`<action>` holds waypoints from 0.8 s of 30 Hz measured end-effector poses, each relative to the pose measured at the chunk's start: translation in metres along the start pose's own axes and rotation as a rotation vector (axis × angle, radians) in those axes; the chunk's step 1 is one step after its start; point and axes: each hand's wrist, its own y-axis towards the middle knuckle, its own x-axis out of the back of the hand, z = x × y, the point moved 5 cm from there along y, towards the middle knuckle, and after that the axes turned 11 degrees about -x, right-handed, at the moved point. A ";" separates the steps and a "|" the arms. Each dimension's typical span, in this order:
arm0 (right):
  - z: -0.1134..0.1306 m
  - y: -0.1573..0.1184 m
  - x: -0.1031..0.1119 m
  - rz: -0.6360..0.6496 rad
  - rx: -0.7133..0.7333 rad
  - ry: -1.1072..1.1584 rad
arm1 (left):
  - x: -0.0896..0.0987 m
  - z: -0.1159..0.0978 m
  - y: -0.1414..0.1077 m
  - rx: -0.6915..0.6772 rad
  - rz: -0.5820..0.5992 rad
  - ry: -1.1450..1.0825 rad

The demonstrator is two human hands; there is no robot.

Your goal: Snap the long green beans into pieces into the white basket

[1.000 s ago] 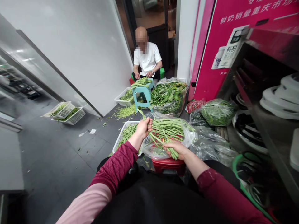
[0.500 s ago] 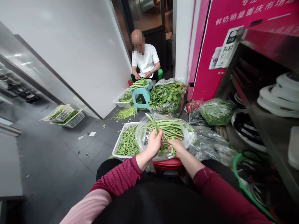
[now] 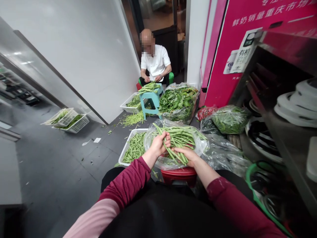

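My left hand [image 3: 160,142] is closed round long green beans [image 3: 170,152], which slant down to the right across my fingers. My right hand [image 3: 187,156] grips the lower end of the same bunch, its fingers partly hidden behind the beans. Under both hands lies an open clear plastic bag [image 3: 201,143] with more long beans [image 3: 182,135] in it. The bag rests on a red container [image 3: 178,178] between my knees. To the left, short bean pieces [image 3: 135,148] fill a white basket [image 3: 120,161].
Opposite sits a person [image 3: 156,61] in white, hands over green stalks on a light-blue stool [image 3: 151,99]. Beside it stands a bag of leafy greens [image 3: 179,99]. A metal shelf [image 3: 279,132] and a green-rimmed basket [image 3: 251,185] flank my right; two white baskets [image 3: 80,125] lie far left.
My left hand has moved slightly left and up. The beans now slant together from the left hand down to the right; before, one bean stood upright from the left hand.
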 end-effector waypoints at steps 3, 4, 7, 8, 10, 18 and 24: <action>-0.001 -0.009 -0.010 0.120 -0.036 -0.034 | 0.000 0.009 0.001 0.019 0.012 0.007; -0.002 -0.010 -0.010 0.135 -0.049 -0.039 | -0.001 0.009 0.002 0.017 0.015 0.023; -0.003 -0.011 -0.009 0.152 -0.066 -0.053 | 0.000 0.005 0.002 0.006 0.003 0.126; -0.002 -0.010 -0.007 0.136 -0.050 -0.057 | 0.002 0.003 0.002 0.006 0.002 0.183; 0.001 -0.009 -0.003 0.067 -0.013 -0.069 | 0.006 -0.004 0.000 0.007 0.028 0.315; 0.007 0.001 0.014 -0.226 0.062 0.174 | -0.010 -0.016 -0.040 -0.266 0.061 0.901; 0.009 0.000 0.021 -0.225 0.026 0.234 | -0.021 0.012 -0.054 -0.031 0.150 0.691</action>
